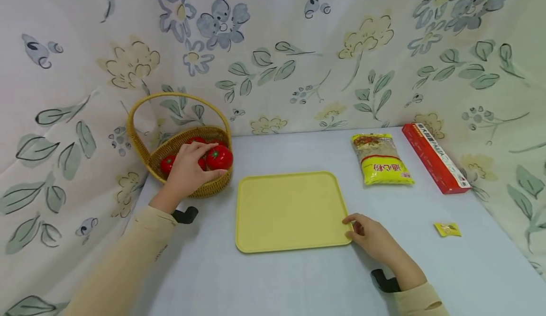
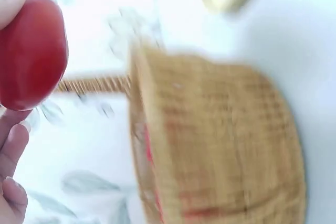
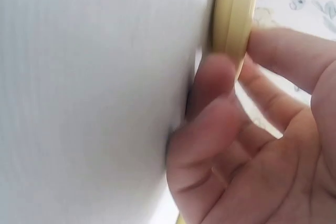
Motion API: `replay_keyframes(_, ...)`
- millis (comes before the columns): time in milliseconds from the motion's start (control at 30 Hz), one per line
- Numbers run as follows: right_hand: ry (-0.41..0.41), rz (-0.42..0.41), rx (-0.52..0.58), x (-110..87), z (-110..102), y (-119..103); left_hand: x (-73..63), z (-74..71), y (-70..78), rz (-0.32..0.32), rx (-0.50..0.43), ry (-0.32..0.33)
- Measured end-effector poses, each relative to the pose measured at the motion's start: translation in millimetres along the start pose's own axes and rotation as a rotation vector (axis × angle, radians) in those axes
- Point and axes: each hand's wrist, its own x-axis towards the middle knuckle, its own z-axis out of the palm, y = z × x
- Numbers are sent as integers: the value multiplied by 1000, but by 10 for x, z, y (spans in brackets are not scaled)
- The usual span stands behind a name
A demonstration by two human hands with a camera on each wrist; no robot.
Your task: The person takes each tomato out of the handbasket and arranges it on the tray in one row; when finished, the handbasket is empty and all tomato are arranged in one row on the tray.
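Note:
My left hand (image 1: 189, 171) grips a red tomato (image 1: 219, 158) between thumb and fingers, over the front right rim of a wicker basket (image 1: 213, 187). In the left wrist view the tomato (image 2: 35, 51) appears lifted clear of the blurred basket (image 2: 226, 135). More tomatoes (image 1: 168, 164) lie inside the basket, partly hidden by my hand. On the right, my right hand (image 1: 375, 238) pinches the right edge of a flat yellow tray (image 1: 292, 212). The right wrist view shows the thumb on one face of the tray edge (image 3: 234, 19) and curled fingers at the other.
A yellow bag of pasta (image 1: 381, 160) lies at the back right, beside a long red pasta box (image 1: 435, 158). Nearer the right edge of the white table (image 1: 273, 283) is a small yellow packet (image 1: 448, 230). Floral cloth (image 1: 273, 69) hangs behind. The basket's tall handle (image 1: 132, 126) arches up.

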Motion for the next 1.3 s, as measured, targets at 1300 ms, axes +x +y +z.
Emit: replay_keyframes(1300,-19,23,92,8,-5,137,-378,851,499,-169,77,-316)
